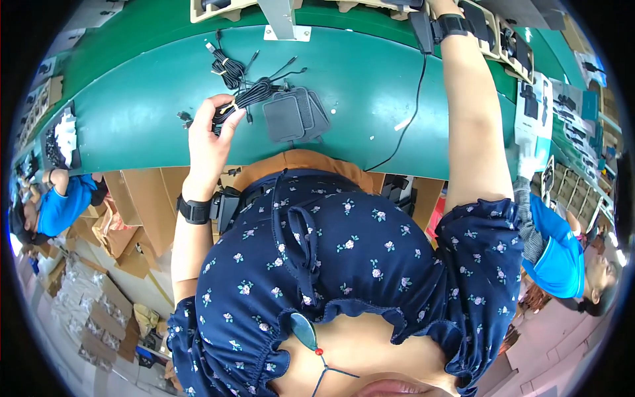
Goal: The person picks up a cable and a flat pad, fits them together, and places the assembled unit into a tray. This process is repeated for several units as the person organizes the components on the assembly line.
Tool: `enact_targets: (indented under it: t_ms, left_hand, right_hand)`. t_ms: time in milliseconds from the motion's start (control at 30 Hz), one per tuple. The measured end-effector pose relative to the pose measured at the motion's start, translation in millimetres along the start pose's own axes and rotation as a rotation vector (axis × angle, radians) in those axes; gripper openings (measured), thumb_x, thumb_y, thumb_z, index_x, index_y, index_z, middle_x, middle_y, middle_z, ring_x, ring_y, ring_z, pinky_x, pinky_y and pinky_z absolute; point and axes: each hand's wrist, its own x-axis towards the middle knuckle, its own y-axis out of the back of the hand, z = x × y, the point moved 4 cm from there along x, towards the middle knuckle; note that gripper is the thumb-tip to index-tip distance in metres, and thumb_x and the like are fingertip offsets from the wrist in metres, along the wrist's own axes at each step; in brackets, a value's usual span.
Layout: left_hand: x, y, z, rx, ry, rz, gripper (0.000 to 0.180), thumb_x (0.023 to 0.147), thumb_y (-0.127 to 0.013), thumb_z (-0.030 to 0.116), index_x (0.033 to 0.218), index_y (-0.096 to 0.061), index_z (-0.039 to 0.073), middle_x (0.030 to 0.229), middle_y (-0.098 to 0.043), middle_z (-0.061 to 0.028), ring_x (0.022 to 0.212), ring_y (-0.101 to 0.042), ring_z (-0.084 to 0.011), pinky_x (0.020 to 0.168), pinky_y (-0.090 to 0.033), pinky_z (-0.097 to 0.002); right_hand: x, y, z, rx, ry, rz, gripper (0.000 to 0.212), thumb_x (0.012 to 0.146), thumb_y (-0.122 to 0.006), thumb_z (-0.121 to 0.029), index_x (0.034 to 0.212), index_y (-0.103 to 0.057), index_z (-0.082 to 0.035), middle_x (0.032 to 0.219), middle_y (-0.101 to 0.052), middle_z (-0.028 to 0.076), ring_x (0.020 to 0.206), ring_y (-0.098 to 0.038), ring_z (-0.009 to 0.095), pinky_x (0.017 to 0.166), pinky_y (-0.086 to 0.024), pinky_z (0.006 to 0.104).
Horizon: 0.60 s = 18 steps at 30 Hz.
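Observation:
My left hand is closed around a bundled black cable, its thumb and fingers pinching the coil near a light-coloured tie. Just beyond it lies a second tied black cable bundle with loose plug ends. Several flat, dark grey square pieces with rounded corners overlap on the green table, right of the held cable. My right arm stretches far forward, so my right hand is cut off by the upper edge and its fingers are hidden. Nearest to it are tan moulded trays with black items in them.
A metal post is fixed to the green worktable. A thin black cord hangs from my right wrist device across the table. Printed boxes stand at right. Co-workers in blue are at left and right; cardboard boxes sit below.

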Motion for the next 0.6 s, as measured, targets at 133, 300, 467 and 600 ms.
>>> enact_targets:
  t_ms: [133,300,467,600]
  left_hand:
    - [-2,0,2,-0.025,0.028,0.015,0.022,0.077,-0.065,0.010,0.096,-0.055,0.003,0.086,-0.059,-0.0063,0.074,-0.054,-0.0127,0.068,-0.044,-0.0255]
    - [-4,-4,2,-0.035,0.113,-0.048,0.022,0.078,-0.064,0.011,0.095,-0.055,0.002,0.086,-0.058,-0.0070,0.074,-0.055,-0.0138,0.068,-0.044,-0.0258]
    - [1,-8,3,-0.008,-0.014,-0.025,0.020,0.078,-0.063,0.010,0.094,-0.055,0.002,0.089,-0.056,-0.0078,0.078,-0.055,-0.0161,0.070,-0.044,-0.0262]
    - [-2,-7,0,-0.047,-0.012,-0.011,0.020,0.079,-0.063,0.010,0.096,-0.054,0.002,0.087,-0.055,-0.0057,0.078,-0.054,-0.0142,0.071,-0.043,-0.0249]
  right_hand:
    - [-11,-22,18,-0.050,-0.189,0.040,0.016,0.080,-0.053,-0.013,0.092,-0.062,-0.008,0.092,-0.061,0.017,0.090,-0.057,0.033,0.079,-0.044,0.0367]
    - [0,3,32,0.125,-0.160,0.282,0.016,0.081,-0.053,-0.010,0.093,-0.061,-0.008,0.090,-0.061,0.018,0.087,-0.057,0.034,0.078,-0.044,0.0356]
    - [3,-6,20,0.109,-0.072,0.224,0.020,0.081,-0.053,-0.014,0.100,-0.060,-0.010,0.086,-0.059,0.020,0.086,-0.055,0.036,0.077,-0.044,0.0365]
    - [-28,-29,-20,-0.446,-0.031,-0.029,0.035,0.080,-0.051,-0.015,0.115,-0.054,-0.017,0.111,-0.049,0.015,0.103,-0.044,0.034,0.086,-0.039,0.0454]
